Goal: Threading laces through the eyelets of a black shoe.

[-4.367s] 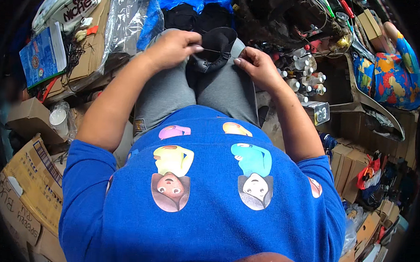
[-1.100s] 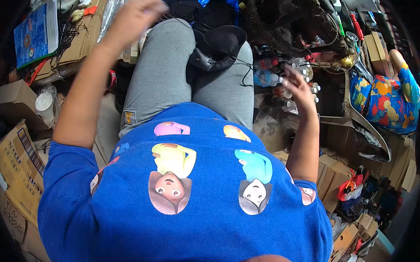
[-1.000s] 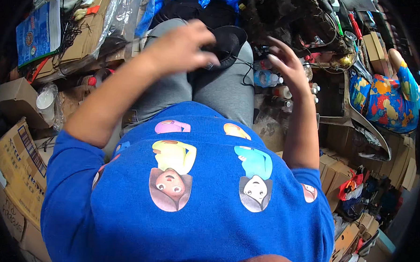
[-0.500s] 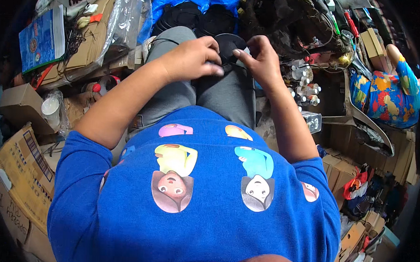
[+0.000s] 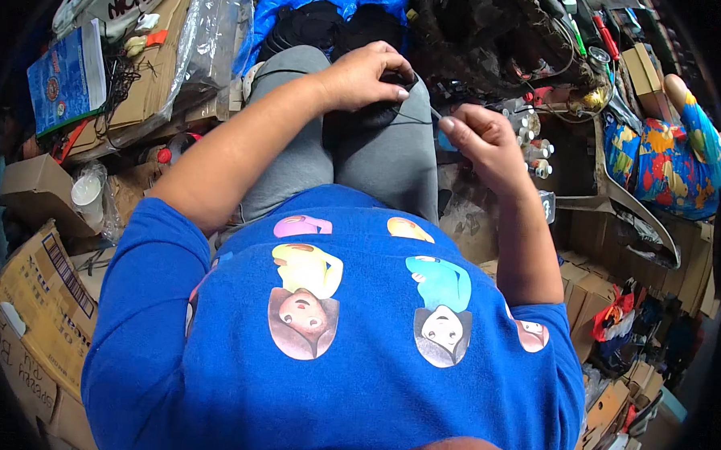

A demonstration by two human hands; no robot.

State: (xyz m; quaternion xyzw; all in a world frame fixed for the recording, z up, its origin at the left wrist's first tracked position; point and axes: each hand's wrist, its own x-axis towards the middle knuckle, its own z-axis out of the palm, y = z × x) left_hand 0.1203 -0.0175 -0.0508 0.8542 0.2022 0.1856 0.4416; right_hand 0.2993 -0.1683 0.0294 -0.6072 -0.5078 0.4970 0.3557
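My left hand (image 5: pixel 372 79) is closed on a black piece (image 5: pixel 372 115) of soft-looking material that rests on my thigh. Its fingers cover much of it, so I cannot tell its exact kind. My right hand (image 5: pixel 486 144) is raised to the right of it, thumb and fingers pinched on a slim pale tool (image 5: pixel 436 114), perhaps an awl or needle. A dark thread (image 5: pixel 413 117) runs between the black piece and this hand. Beyond my knees lie stacks of round black pieces (image 5: pixel 309 26) on a blue plastic sheet (image 5: pixel 265 16).
Small bottles (image 5: pixel 536 156) stand right of my legs. Farther right, someone in a colourful patterned garment (image 5: pixel 669 166) sits close by. On the left are a blue book (image 5: pixel 65 75), clear plastic wrap (image 5: pixel 216 34), a cardboard box (image 5: pixel 44 187) and a white cup (image 5: pixel 88 189).
My right hand has drawn away to the right and toward me, the thread now stretched out. The left hand has shifted right and over the black piece.
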